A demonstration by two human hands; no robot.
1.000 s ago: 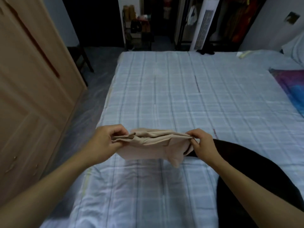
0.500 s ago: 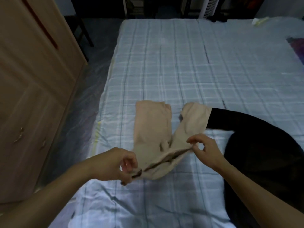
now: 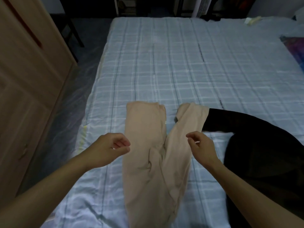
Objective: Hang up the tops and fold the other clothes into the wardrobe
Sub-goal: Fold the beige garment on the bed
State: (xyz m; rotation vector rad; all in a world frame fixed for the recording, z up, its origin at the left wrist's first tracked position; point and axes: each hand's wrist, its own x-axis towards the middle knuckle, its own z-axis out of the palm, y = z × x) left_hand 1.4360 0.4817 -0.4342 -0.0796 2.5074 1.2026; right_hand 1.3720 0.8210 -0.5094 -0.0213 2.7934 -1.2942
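- Beige soft-fabric trousers [image 3: 148,153] are lying flat on the bed with the pale blue checked sheet [image 3: 164,63], by its near edge and closer to its left edge than its right.
- The two legs are pointing toward the far edge and spreading apart in a narrow V.
- The end of the right leg is lying against the sleeve of a black garment [image 3: 263,153], which is spreading over the near right corner of the bed.
- The left hand [image 3: 111,148] is hovering just beside the trousers' left edge, fingers loosely curled toward the thumb, gripping nothing.
- The right hand [image 3: 201,146] is hovering over the outer edge of the right leg, fingers loosely bent and slightly apart, holding nothing.
- A light brown wooden wardrobe [image 3: 24,79] is standing beyond the bed's left edge, doors closed.
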